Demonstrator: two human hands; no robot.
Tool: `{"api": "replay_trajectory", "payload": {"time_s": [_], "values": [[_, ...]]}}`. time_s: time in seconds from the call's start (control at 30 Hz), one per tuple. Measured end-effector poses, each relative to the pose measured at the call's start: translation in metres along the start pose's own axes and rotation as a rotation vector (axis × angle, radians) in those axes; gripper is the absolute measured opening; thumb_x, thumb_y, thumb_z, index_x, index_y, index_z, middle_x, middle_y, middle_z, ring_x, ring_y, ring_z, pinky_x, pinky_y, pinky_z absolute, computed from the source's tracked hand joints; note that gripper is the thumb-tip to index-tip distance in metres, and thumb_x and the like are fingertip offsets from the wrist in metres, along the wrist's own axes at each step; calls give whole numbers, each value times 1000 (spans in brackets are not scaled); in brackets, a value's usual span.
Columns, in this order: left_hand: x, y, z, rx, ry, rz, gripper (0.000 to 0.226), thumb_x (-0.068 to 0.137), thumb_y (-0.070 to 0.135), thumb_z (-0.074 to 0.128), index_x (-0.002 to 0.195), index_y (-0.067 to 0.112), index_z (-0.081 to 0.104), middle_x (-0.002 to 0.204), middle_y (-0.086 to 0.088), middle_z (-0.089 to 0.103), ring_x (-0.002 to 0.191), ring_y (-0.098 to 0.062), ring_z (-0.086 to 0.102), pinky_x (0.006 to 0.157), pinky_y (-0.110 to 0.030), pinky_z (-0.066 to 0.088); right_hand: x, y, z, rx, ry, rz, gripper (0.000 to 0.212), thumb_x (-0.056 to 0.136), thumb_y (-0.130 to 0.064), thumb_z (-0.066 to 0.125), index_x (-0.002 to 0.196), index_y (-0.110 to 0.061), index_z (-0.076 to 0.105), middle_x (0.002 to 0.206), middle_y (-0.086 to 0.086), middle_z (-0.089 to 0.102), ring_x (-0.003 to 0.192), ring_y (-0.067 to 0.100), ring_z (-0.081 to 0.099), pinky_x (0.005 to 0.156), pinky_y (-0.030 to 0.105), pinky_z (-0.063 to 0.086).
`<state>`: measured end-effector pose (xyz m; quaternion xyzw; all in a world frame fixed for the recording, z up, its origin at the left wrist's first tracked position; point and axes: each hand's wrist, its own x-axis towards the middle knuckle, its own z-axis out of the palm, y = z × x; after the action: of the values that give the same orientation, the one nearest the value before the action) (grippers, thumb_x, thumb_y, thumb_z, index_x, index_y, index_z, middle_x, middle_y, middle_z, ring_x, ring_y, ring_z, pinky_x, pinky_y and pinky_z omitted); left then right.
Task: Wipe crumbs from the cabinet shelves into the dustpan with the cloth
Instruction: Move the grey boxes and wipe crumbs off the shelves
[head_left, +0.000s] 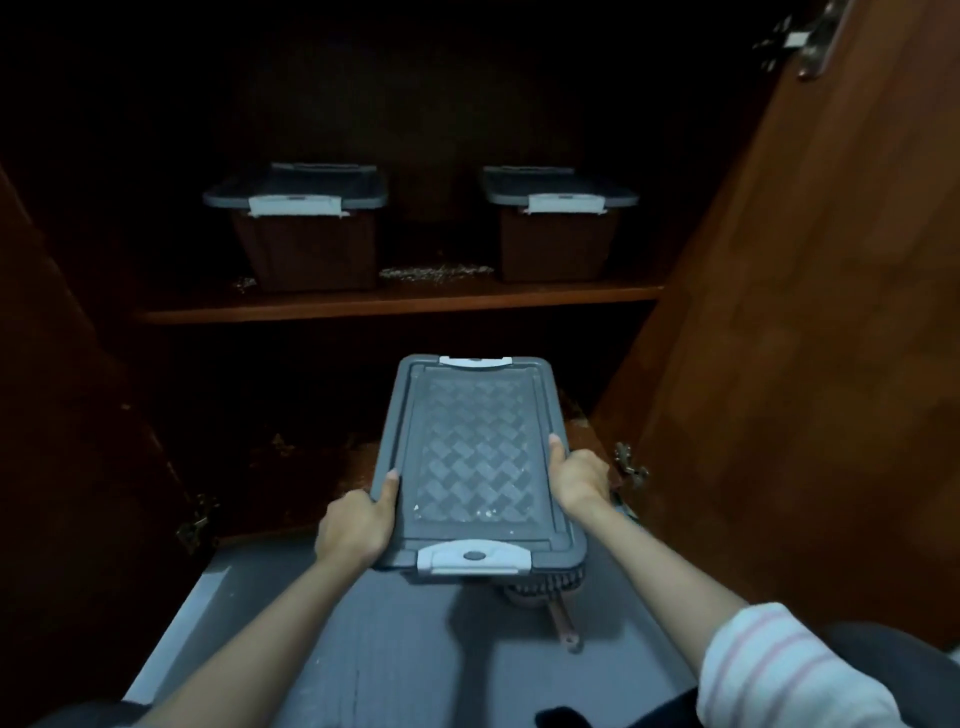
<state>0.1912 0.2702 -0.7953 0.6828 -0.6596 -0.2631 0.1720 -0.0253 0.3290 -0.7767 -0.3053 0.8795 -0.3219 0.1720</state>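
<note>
Both hands are clamped on the long sides of a grey plastic storage box (475, 457) with a woven-pattern lid and white latches. The left hand (358, 525) grips its near left edge, the right hand (579, 480) its right edge, thumbs on top. On the far upper wooden cabinet shelf (400, 304), pale crumbs (436, 272) lie between two similar lidded boxes (306, 249) (556, 244). More specks (280, 444) dot the lower shelf.
</note>
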Motion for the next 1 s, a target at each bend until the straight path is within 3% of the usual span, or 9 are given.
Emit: {"api": "replay_trajectory", "payload": {"time_s": [0.1, 0.23, 0.3, 0.4, 0.53, 0.73, 0.9, 1.0], "values": [[-4, 32, 14, -61, -22, -4, 67, 93, 58, 34, 104, -1, 64, 111, -21, 63, 100, -35, 59, 80, -34, 45, 22, 12, -26, 31, 41, 56, 56, 98, -46, 39, 100, 4, 63, 110, 21, 64, 102, 35, 61, 79, 33, 46], [4, 61, 28, -256, -90, -18, 60, 91, 56, 42, 99, 1, 64, 100, -15, 66, 80, -26, 58, 68, -31, 43, 45, 29, -49, 136, 4, 138, 50, 94, -47, 47, 97, 0, 63, 105, 16, 66, 92, 31, 63, 85, 40, 52], [11, 72, 37, -335, -98, -14, 59, 92, 54, 43, 104, -1, 64, 104, -17, 66, 88, -30, 61, 73, -33, 46, 50, 33, -55, 164, -36, 161, 49, 93, -46, 49, 104, 0, 62, 109, 16, 65, 93, 30, 63, 84, 37, 53], [18, 85, 41, -370, -55, 2, 59, 93, 50, 42, 107, -3, 64, 109, -20, 65, 99, -35, 60, 83, -35, 46, 51, 40, -52, 67, -89, 167, 60, 93, -51, 46, 120, 1, 56, 123, 17, 60, 109, 33, 59, 92, 35, 49], [36, 99, 39, -386, -51, -12, 56, 95, 47, 41, 107, -4, 61, 109, -19, 63, 97, -33, 60, 78, -33, 44, 67, 25, -55, 25, -36, 129, 60, 92, -55, 45, 113, -1, 59, 117, 15, 62, 103, 32, 61, 89, 39, 51], [67, 110, 53, -325, -68, -49, 59, 95, 47, 42, 114, -7, 58, 118, -23, 59, 110, -38, 55, 88, -35, 42, 106, 3, -56, -40, -16, 71, 57, 92, -54, 46, 109, -1, 57, 114, 16, 61, 102, 34, 61, 85, 42, 53], [88, 108, 86, -284, -90, -80, 54, 95, 42, 46, 105, -9, 62, 105, -23, 63, 104, -39, 58, 80, -33, 42, 141, 28, -26, -21, -17, 125, 53, 92, -55, 44, 80, -6, 59, 99, 15, 65, 89, 31, 62, 69, 33, 47], [101, 96, 110, -254, -107, -119, 54, 94, 44, 46, 95, -8, 61, 101, -24, 62, 96, -38, 59, 76, -35, 44, 153, 46, -1, -15, -4, 178, 56, 97, -47, 39, 98, 2, 64, 107, 13, 63, 103, 33, 60, 81, 33, 47]]}}
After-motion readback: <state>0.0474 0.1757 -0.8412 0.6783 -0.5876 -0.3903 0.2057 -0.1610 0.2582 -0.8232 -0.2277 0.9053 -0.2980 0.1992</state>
